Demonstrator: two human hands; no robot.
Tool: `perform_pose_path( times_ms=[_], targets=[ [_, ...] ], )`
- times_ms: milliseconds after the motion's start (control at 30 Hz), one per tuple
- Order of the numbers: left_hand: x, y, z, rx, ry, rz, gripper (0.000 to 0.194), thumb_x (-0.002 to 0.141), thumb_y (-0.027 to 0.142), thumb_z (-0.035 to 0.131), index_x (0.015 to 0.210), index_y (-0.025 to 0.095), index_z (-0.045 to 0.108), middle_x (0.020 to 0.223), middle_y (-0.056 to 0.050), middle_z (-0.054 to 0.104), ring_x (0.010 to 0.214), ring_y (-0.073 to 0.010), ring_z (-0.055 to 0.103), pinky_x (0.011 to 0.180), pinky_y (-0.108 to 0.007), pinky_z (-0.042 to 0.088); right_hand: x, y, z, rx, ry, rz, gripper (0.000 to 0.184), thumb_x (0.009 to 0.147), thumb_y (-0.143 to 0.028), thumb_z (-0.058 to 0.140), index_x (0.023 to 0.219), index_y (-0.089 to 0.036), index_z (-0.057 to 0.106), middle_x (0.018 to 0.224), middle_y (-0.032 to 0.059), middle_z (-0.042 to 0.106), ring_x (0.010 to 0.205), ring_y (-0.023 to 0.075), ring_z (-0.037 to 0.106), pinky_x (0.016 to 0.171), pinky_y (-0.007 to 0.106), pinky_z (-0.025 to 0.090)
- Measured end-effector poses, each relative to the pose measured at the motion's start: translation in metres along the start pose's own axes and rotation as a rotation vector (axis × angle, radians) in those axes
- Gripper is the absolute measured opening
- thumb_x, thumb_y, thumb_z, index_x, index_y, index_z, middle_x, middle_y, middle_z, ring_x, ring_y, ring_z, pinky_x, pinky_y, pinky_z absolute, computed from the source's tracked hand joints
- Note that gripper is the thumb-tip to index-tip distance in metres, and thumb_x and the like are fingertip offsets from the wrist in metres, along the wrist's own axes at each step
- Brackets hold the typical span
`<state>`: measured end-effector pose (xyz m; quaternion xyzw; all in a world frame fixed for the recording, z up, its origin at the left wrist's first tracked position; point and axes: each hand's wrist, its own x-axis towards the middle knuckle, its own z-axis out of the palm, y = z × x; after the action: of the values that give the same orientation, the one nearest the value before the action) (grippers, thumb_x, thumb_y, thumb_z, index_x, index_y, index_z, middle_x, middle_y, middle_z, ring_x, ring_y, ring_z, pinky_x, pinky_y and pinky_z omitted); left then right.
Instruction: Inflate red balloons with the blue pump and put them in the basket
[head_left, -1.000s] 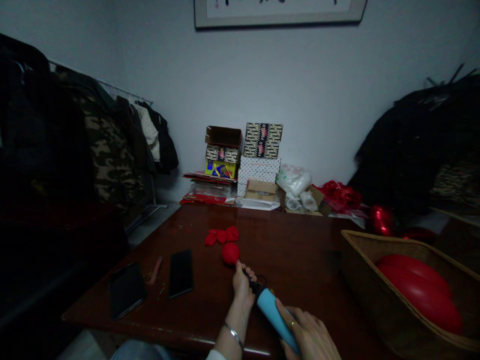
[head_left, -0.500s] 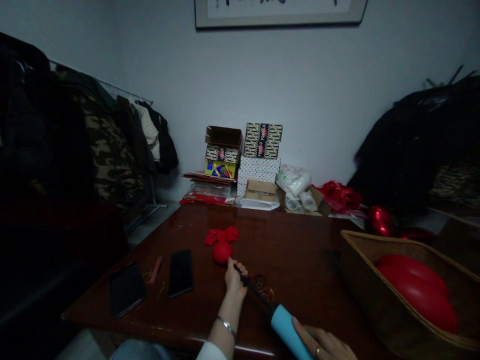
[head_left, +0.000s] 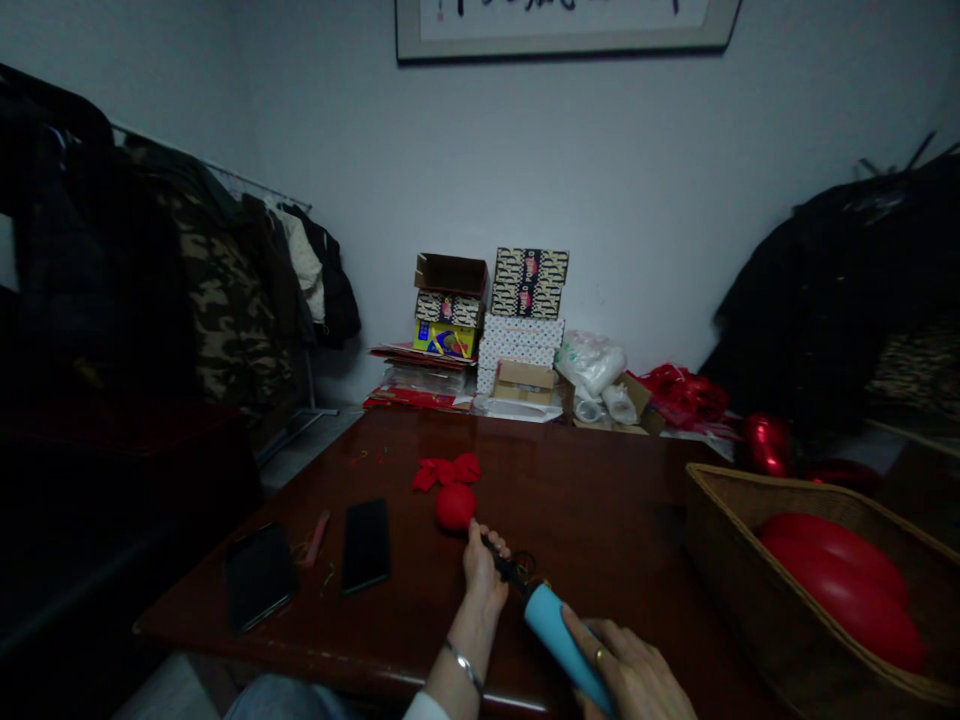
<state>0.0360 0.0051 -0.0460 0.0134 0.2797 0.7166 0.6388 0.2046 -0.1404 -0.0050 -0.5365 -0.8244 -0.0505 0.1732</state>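
My left hand (head_left: 486, 566) is closed around the neck of a small, partly inflated red balloon (head_left: 455, 507) and the black nozzle end of a hand balloon pump. My right hand (head_left: 628, 660) wraps the pump's blue barrel (head_left: 564, 645), near the table's front edge. A short stretch of black rod shows between barrel and left hand. Limp red balloons (head_left: 447, 472) lie just behind the round one. Rubber bands (head_left: 527, 568) lie beside the nozzle, partly hidden by the pump.
Two dark tablets or phones (head_left: 366, 545) (head_left: 260, 577) and a reddish strip (head_left: 318, 538) lie at left on the brown table (head_left: 600, 500). A wicker basket (head_left: 701, 520) holding large red balloons (head_left: 840, 580) stands at right. Boxes (head_left: 521, 340) are stacked behind the table.
My right hand has pushed the blue barrel toward my left hand, so less black rod shows. The view has shifted slightly. My left hand keeps its hold at the balloon's neck.
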Motion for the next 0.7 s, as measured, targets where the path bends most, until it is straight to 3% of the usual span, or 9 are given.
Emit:
perform_pose_path(
  times_ms=[233, 467, 700],
  targets=[
    [-0.012, -0.006, 0.002, 0.068, -0.059, -0.044, 0.035, 0.073, 0.046, 0.064, 0.067, 0.019, 0.042, 0.051, 0.005, 0.042, 0.041, -0.0074, 0.042, 0.041, -0.019, 0.036, 0.026, -0.021, -0.013, 0.052, -0.136, 0.122, 0.057, 0.071, -0.021, 0.049, 0.128, -0.027, 0.047, 0.109, 0.0059, 0.061, 0.094, 0.0226, 0.058, 0.082, 0.034, 0.043],
    [-0.007, -0.005, 0.002, 0.106, -0.009, 0.000, 0.035, 0.076, 0.045, 0.061, 0.065, 0.019, 0.040, 0.048, 0.007, 0.037, 0.037, -0.0056, 0.036, 0.036, -0.018, 0.029, 0.018, -0.016, -0.001, 0.049, -0.021, 0.033, 0.059, 0.072, -0.022, 0.051, 0.129, -0.033, 0.044, 0.107, 0.0024, 0.062, 0.089, 0.0190, 0.060, 0.077, 0.028, 0.043],
    [0.001, -0.003, 0.007, 0.096, 0.001, -0.001, 0.032, 0.081, 0.040, 0.055, 0.065, 0.019, 0.039, 0.048, 0.007, 0.036, 0.036, -0.0049, 0.034, 0.035, -0.017, 0.027, 0.004, -0.001, 0.005, 0.007, 0.000, 0.020, 0.065, 0.070, -0.023, 0.054, 0.133, -0.033, 0.039, 0.110, 0.0017, 0.063, 0.089, 0.0188, 0.061, 0.076, 0.029, 0.045]
  ],
)
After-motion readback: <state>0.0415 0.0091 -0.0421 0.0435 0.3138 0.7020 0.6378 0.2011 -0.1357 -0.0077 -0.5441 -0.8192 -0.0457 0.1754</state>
